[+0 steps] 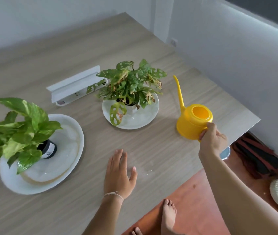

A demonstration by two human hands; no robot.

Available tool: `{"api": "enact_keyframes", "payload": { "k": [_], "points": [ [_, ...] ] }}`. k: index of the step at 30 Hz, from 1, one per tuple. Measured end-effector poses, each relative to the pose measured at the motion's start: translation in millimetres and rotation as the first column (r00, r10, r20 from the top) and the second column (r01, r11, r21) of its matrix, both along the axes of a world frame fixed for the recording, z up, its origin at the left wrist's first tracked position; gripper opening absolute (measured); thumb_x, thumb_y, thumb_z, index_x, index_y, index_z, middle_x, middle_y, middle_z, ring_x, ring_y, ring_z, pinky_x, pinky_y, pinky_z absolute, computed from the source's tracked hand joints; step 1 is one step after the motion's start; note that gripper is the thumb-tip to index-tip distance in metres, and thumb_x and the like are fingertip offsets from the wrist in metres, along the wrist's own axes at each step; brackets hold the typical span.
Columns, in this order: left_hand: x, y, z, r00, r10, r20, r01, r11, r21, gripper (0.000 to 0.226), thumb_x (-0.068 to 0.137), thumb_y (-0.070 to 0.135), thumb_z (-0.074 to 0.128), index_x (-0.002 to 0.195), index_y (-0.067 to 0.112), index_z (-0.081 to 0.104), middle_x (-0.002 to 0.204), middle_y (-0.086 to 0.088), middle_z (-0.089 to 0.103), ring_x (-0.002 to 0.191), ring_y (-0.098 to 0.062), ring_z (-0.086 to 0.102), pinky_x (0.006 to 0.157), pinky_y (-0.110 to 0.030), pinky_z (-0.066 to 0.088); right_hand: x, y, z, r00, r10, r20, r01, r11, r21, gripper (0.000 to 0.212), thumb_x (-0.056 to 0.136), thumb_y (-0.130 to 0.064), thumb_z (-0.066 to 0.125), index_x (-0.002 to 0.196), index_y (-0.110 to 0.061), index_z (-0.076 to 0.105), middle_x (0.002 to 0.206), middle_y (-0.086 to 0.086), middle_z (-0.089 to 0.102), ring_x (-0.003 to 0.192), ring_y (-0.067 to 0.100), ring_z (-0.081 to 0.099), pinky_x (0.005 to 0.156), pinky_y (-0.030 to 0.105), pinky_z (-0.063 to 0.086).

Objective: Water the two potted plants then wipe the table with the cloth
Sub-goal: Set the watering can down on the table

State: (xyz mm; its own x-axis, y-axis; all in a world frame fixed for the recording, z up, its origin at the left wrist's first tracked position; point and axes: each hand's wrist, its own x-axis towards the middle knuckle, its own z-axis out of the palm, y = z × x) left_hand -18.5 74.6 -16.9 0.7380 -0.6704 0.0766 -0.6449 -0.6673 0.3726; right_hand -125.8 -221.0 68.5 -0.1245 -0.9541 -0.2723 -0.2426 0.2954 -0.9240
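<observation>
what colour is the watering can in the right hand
Bright yellow all over, spout included: the watering can, held by the right hand, shows in the head view.

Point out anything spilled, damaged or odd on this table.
Small water droplets lie on the table just right of the left hand. The holey-leaved plant has brown, withered leaves. A brownish ring stains the large plate under the other plant.

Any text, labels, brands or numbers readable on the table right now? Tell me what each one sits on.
Nothing can be read.
White label on the black pot of the left plant: print too blurred to read.
White power strip: only socket markings, no legible text.
Yellow watering can, both white plates: no text visible.
</observation>
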Motion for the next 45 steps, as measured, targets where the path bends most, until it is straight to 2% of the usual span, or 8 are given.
{"api": "enact_keyframes", "payload": {
  "k": [5,10,19,24,28,37,40,45],
  "points": [
    [-0.3,0.5,-2.8,1.000,-0.002,0.014,0.002,0.999,-0.045,0.062,0.089,0.041,0.054,0.138,0.005,0.051,0.151,-0.014,0.042,0.144,-0.028,0.036,0.117,-0.047,0.030,16.8,-10.8,-3.9,0.999,0.037,-0.011,-0.036,0.999,0.028,0.044,0.067,-0.051,0.054,0.038,-0.018,0.050,0.037,-0.007,0.039,0.037,0.012,0.035,0.053,0.029,0.033],
    [-2.0,-0.7,-3.4,1.000,0.011,0.021,-0.010,0.998,-0.059,0.061,0.087,0.041,0.057,0.138,0.006,0.052,0.152,-0.012,0.042,0.145,-0.025,0.034,0.116,-0.047,0.032,15.5,-15.9,-24.1,0.994,0.033,-0.107,-0.033,0.999,0.001,0.041,0.069,-0.054,0.052,0.055,-0.017,0.040,0.058,0.006,0.033,0.055,0.020,0.031,0.053,0.035,0.025],
    [-1.1,0.5,-1.8,1.000,-0.003,-0.009,0.003,0.998,-0.059,0.062,0.085,0.041,0.059,0.138,0.009,0.052,0.152,-0.010,0.042,0.146,-0.022,0.032,0.117,-0.044,0.031,3.6,-10.7,-26.6,0.957,0.051,-0.285,-0.057,0.998,-0.012,0.055,0.077,-0.062,0.046,0.063,-0.009,0.051,0.055,0.005,0.046,0.056,0.028,0.044,0.055,0.037,0.032],
    [-1.3,-1.3,6.6,0.999,0.003,-0.034,-0.005,0.999,-0.032,0.062,0.089,0.043,0.054,0.140,0.007,0.051,0.153,-0.011,0.041,0.147,-0.024,0.029,0.119,-0.043,0.026,-3.1,19.4,-23.8,0.968,-0.087,-0.233,0.063,0.992,-0.111,0.052,0.075,-0.062,0.061,0.095,-0.014,0.058,0.097,0.013,0.056,0.092,0.030,0.055,0.089,0.045,0.050],
    [4.4,15.4,12.1,0.991,-0.064,-0.117,0.061,0.998,-0.030,0.064,0.094,0.038,0.049,0.148,0.006,0.038,0.161,-0.011,0.026,0.152,-0.023,0.014,0.124,-0.039,0.014,-3.7,61.3,-21.6,0.984,-0.073,-0.161,0.047,0.985,-0.163,0.087,0.080,-0.060,0.062,0.146,-0.007,0.043,0.144,0.014,0.047,0.135,0.026,0.043,0.114,0.036,0.032],
    [-6.1,108.7,9.0,0.981,-0.074,-0.181,0.057,0.993,-0.100,0.062,0.094,0.026,0.055,0.148,0.005,0.037,0.161,-0.011,0.026,0.151,-0.024,0.017,0.123,-0.038,0.016,2.1,140.0,-27.7,0.919,0.036,-0.392,-0.100,0.984,-0.145,0.081,0.091,-0.033,0.064,0.154,0.001,0.028,0.151,0.023,0.037,0.144,0.039,0.031,0.121,0.043,0.021],
    [-1.6,110.9,17.1,0.975,-0.062,-0.215,0.036,0.992,-0.123,0.061,0.096,0.028,0.053,0.149,0.006,0.034,0.162,-0.011,0.023,0.151,-0.025,0.016,0.123,-0.036,0.016,5.5,203.4,-38.9,0.834,0.302,-0.462,-0.432,0.878,-0.204,0.075,0.088,-0.024,0.068,0.151,-0.001,0.034,0.150,0.022,0.042,0.141,0.038,0.035,0.119,0.047,0.026],
    [17.5,133.9,29.9,0.979,0.006,-0.202,-0.040,0.986,-0.161,0.057,0.093,0.020,0.060,0.143,-0.001,0.043,0.155,-0.019,0.035,0.147,-0.032,0.028,0.120,-0.044,0.027,12.7,263.5,-47.8,0.437,0.607,-0.664,-0.892,0.384,-0.237,0.070,0.087,-0.026,0.064,0.149,-0.003,0.043,0.154,0.017,0.044,0.145,0.035,0.035,0.121,0.044,0.027]
  ]
}}
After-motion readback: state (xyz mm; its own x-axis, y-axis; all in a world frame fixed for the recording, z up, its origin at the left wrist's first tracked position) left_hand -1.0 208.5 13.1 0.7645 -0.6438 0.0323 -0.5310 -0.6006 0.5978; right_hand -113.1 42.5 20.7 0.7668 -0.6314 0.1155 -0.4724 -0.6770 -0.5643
